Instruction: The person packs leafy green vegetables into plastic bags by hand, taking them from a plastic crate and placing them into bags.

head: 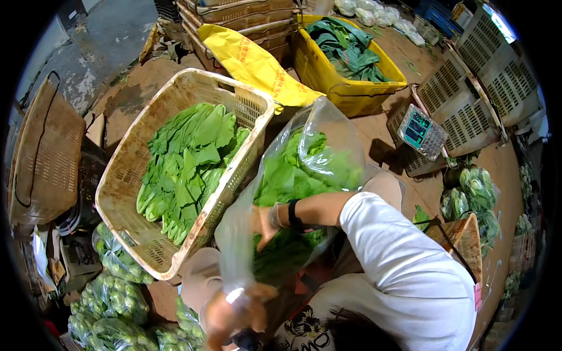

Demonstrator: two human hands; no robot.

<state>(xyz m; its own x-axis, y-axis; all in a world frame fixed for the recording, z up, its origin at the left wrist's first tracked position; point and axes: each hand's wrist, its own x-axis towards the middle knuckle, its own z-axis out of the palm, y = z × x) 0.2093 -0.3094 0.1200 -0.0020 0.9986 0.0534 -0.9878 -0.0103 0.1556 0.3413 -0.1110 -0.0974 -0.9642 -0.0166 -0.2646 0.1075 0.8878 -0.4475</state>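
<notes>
A clear plastic bag (336,151) filled with leafy green vegetables (287,175) stands between my knees. My right hand (263,223) reaches into its mouth, palm side against the greens, with a black band on the wrist. At the bottom, my left hand (237,311), blurred by motion, grips the bag's stretched rim. Left of the bag, a dirty cream plastic crate (127,136) holds more leafy greens (189,166), their pale stems towards me. Whether my right fingers grasp any leaves cannot be told.
Behind the bag are a yellow crate (351,92) of dark leaves, a yellow sack (259,66) and stacked crates (246,22). A digital scale display (417,127) stands right. Bagged vegetables lie at lower left (114,302) and right (476,188). Another crate (52,153) leans far left.
</notes>
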